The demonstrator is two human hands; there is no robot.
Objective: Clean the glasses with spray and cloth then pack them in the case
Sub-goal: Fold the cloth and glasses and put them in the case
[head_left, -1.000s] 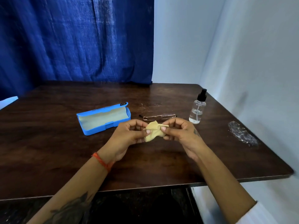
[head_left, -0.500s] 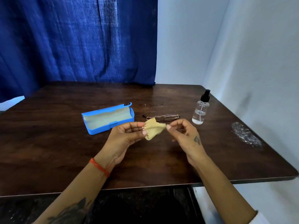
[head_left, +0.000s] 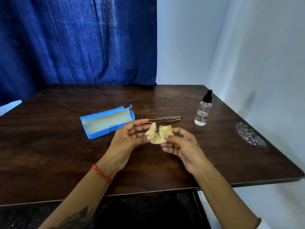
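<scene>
Both hands [head_left: 158,139] pinch the cloth [head_left: 159,133]; the glasses [head_left: 165,119] lie crosswise just beyond, nearer the right hand [head_left: 179,144].

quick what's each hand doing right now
Left hand: pinching the yellow cloth.
Right hand: pinching the same cloth from the other side.

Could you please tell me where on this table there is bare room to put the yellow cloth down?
Bare wood lies on the table left of and in front of the open blue case, and along the near edge below both hands. The far strip before the curtain is bare too. It is crowded between case, glasses and spray bottle; a crumpled plastic wrapper occupies the right edge.
</scene>
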